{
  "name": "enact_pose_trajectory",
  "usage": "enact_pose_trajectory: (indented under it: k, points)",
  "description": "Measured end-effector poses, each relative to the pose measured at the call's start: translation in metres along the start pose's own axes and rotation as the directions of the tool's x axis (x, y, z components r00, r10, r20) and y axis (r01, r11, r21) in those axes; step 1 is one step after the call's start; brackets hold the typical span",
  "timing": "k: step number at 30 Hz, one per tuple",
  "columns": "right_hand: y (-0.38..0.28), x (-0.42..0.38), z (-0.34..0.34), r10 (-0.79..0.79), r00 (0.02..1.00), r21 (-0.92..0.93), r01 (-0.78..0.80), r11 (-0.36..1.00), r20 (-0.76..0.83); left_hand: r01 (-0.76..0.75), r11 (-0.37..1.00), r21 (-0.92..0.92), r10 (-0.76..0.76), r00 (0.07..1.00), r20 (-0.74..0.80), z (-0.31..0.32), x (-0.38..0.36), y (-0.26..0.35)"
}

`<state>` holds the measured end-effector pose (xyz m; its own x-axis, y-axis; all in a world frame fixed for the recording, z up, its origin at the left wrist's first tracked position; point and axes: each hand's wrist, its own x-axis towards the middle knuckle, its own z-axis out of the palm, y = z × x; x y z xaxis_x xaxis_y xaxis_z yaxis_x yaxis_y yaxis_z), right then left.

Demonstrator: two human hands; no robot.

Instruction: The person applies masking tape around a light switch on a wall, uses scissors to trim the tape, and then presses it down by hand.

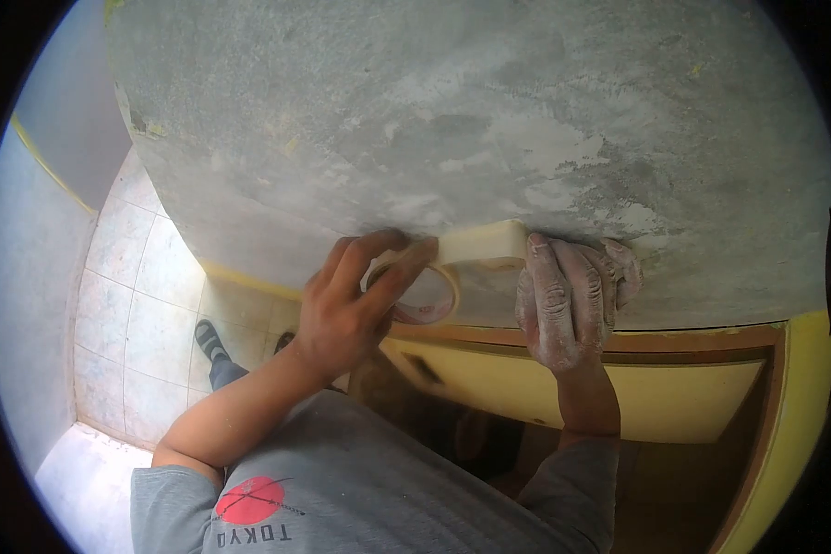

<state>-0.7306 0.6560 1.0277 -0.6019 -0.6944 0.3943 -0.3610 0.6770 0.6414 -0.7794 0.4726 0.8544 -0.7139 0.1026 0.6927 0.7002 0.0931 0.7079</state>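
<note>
A roll of pale masking tape [452, 294] is in my left hand [346, 300], with the thumb and fingers closed around its ring. From the roll a strip of tape [480, 242] runs to the right and bends over close to the other hand. My right hand [568, 295], coated in white dust, has its fingers curled at the end of that strip, near the wall surface. What its thumb does is hidden. Both hands are close to the grey wall [388, 120], which has whitish patches across it.
Below the wall is a wooden frame [692, 340] with a yellow door panel [656, 392]. A yellow post [799, 397] stands at the right. Pale floor tiles [157, 323] lie at the left, where a sandalled foot [212, 342] shows, beside another wall [28, 249].
</note>
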Motion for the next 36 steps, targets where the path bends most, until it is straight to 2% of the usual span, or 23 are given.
enact_pose_trajectory:
  k: [4, 8, 10, 17, 20, 23, 24, 29, 33, 35, 36]
  points:
    - [-0.001, 0.002, -0.007, -0.004, 0.998, 0.008, 0.004, 1.0, 0.057, -0.031, 0.999, 0.041, 0.031, 0.999, -0.009, 0.0, 0.001, 0.001]
    - [-0.004, 0.004, -0.005, 0.023, 0.999, 0.032, -0.024, 0.999, 0.04, 0.001, 0.999, 0.037, -0.001, 1.0, 0.008, -0.002, 0.001, 0.005]
    - [-0.006, 0.001, -0.002, 0.112, 0.991, 0.197, -0.125, 0.972, 0.077, 0.012, 0.999, 0.032, -0.012, 1.0, 0.013, -0.002, 0.001, 0.008]
    - [-0.005, 0.009, -0.013, 0.102, 0.989, 0.226, -0.124, 0.966, 0.106, 0.026, 0.999, 0.04, -0.027, 0.999, 0.023, -0.004, 0.004, 0.011]
    - [0.003, -0.008, -0.026, 0.16, 0.979, 0.235, -0.186, 0.954, 0.124, 0.052, 0.997, 0.051, -0.056, 0.995, 0.083, 0.001, 0.002, 0.025]
    - [0.011, -0.025, -0.04, 0.206, 0.968, 0.211, -0.233, 0.949, 0.143, 0.039, 0.999, 0.037, -0.041, 0.997, 0.061, 0.01, 0.006, 0.04]
    - [-0.005, -0.011, -0.017, 0.225, 0.964, 0.242, -0.255, 0.936, 0.144, 0.043, 0.998, 0.036, -0.045, 0.997, 0.065, -0.004, 0.004, 0.011]
    - [-0.012, -0.024, -0.005, 0.335, 0.94, 0.363, -0.337, 0.869, 0.069, 0.077, 0.996, 0.032, -0.08, 0.994, 0.08, -0.011, 0.005, 0.006]
    - [-0.017, -0.036, 0.001, 0.444, 0.894, 0.404, -0.432, 0.806, 0.069, 0.011, 0.997, 0.073, -0.016, 0.998, 0.065, -0.007, 0.007, 0.003]
    - [-0.019, -0.041, 0.003, 0.484, 0.873, 0.416, -0.465, 0.782, 0.066, 0.066, 0.997, 0.043, -0.069, 0.995, 0.07, -0.007, 0.005, 0.001]
    - [-0.022, -0.043, 0.008, 0.536, 0.844, 0.476, -0.477, 0.739, 0.014, 0.051, 0.997, 0.049, -0.055, 0.995, 0.085, -0.008, 0.005, -0.001]
